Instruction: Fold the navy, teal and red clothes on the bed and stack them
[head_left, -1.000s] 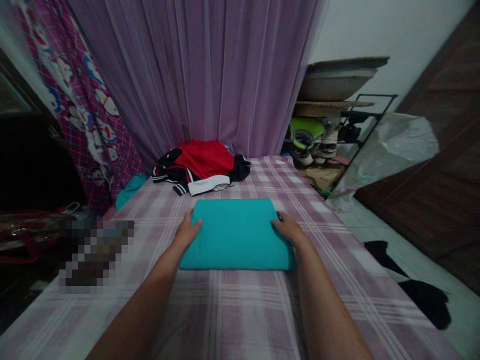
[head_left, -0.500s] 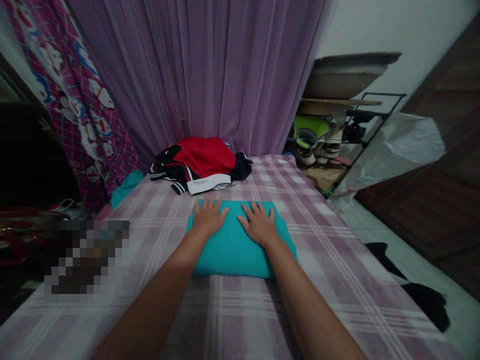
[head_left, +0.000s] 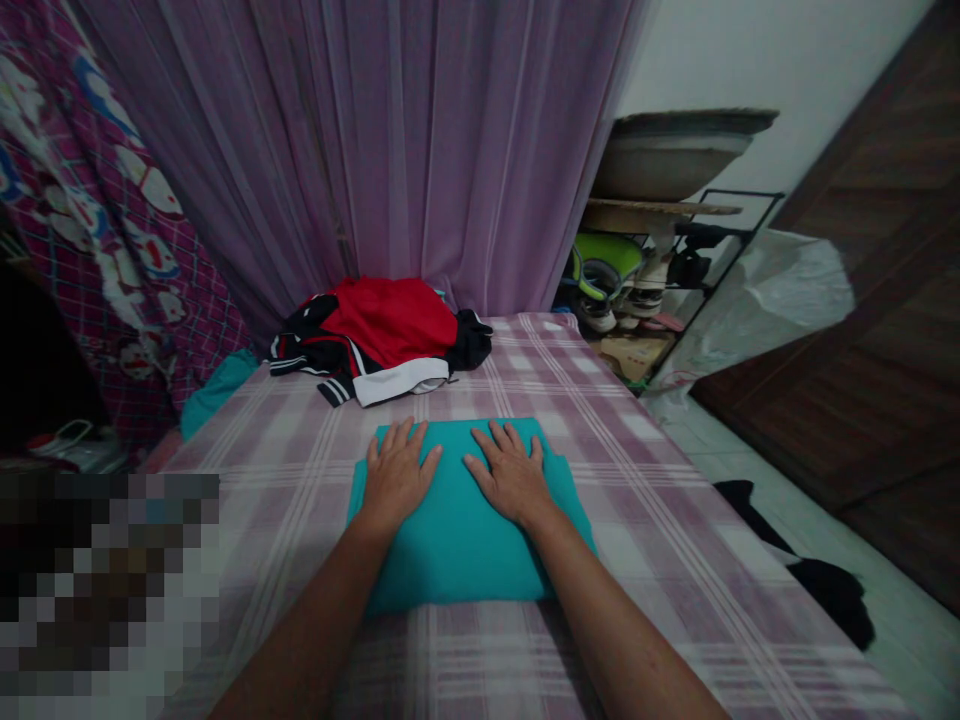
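Note:
A folded turquoise piece of clothing point(head_left: 465, 550) lies flat on a bed or table spread with a plaid cloth point(head_left: 660, 520). My left hand point(head_left: 397, 472) rests palm down on its upper left part, fingers spread. On the upper right part lies my right hand point(head_left: 511, 470), also flat with the fingers apart. Neither hand grips anything. Beyond the folded garment is a crumpled red, black and white jacket point(head_left: 394, 325), apart from both hands.
Purple curtains point(head_left: 420, 150) hang behind the far edge. At the left edge droops more turquoise cloth point(head_left: 217, 390). A rack with shoes point(head_left: 600, 315) and a plastic bag point(head_left: 787, 290) stands at the far right. Black cloth point(head_left: 832, 600) lies on the floor at right.
The view has shifted slightly, so the garment and hands appear a little lower and further left. Both hands stay flat on the garment.

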